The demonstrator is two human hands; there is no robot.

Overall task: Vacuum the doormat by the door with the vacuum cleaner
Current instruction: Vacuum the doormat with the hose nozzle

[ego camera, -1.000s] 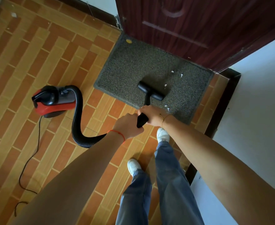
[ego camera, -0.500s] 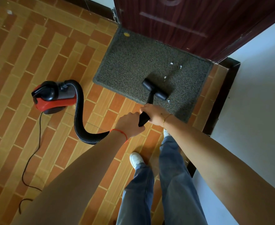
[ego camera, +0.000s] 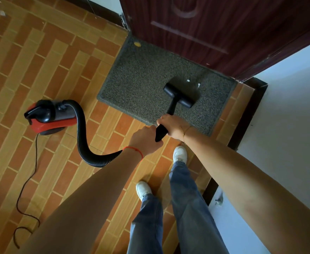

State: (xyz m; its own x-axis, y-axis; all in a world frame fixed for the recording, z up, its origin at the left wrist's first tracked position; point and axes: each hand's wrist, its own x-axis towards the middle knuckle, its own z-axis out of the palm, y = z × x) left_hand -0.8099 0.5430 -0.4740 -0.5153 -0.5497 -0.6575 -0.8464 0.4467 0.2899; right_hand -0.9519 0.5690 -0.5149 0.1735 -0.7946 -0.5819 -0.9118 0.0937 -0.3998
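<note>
Since half a second ago I have pushed the nozzle farther up the doormat, toward the door; the white scrap that lay just ahead of it is gone, and two white bits lie just beyond its far edge. The vacuum cleaner sits in the same spot on the tiled floor.

Both my arms reach forward and down. My right hand is wrapped around the black wand nearer the nozzle, a thin bracelet at the wrist. My left hand grips the lower end of the same handle, just behind the right, with a red string round the wrist. The black ribbed hose curves from under my left forearm up to the red and black vacuum body, well to the left of the mat. Its cord trails across the tiles toward me. The nozzle rests flat on the mat's right half. A small yellow spot sits at the mat's far left corner. My white shoes stand on the floor just short of the mat.
</note>
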